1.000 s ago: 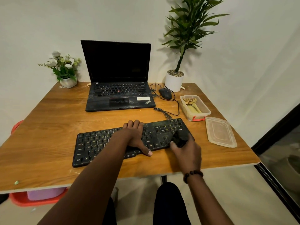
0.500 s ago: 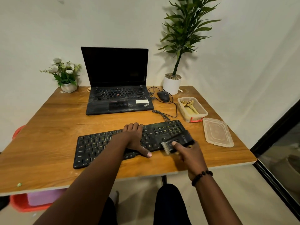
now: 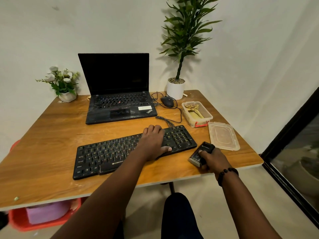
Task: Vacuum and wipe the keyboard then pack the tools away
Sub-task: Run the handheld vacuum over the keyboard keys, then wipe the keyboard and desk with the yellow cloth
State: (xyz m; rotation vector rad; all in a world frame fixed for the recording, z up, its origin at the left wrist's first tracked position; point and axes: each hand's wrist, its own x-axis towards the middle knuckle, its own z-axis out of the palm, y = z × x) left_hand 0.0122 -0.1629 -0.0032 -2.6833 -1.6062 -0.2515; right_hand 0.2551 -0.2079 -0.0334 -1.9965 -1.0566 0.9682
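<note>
Here the left hand (image 3: 153, 142) lies flat and open, palm down, on the black keyboard (image 3: 120, 150), fingers spread over the keys toward its right part, thumb resting near the front edge. The keyboard sits at a slant on the wooden surface (image 3: 51, 135), most of it stretching away to the left of that hand. Just off the keyboard's right end, the right hand (image 3: 213, 161) is closed around a small black handheld vacuum (image 3: 201, 153), thumb pressed on its top; the pale nozzle end points left, toward the keyboard's near corner, just beside it. Just beyond the right hand lies a clear lid (image 3: 222, 136), flat on the surface, and beyond that an open clear container (image 3: 196, 113) holding a folded yellowish cloth (image 3: 193, 110).
</note>
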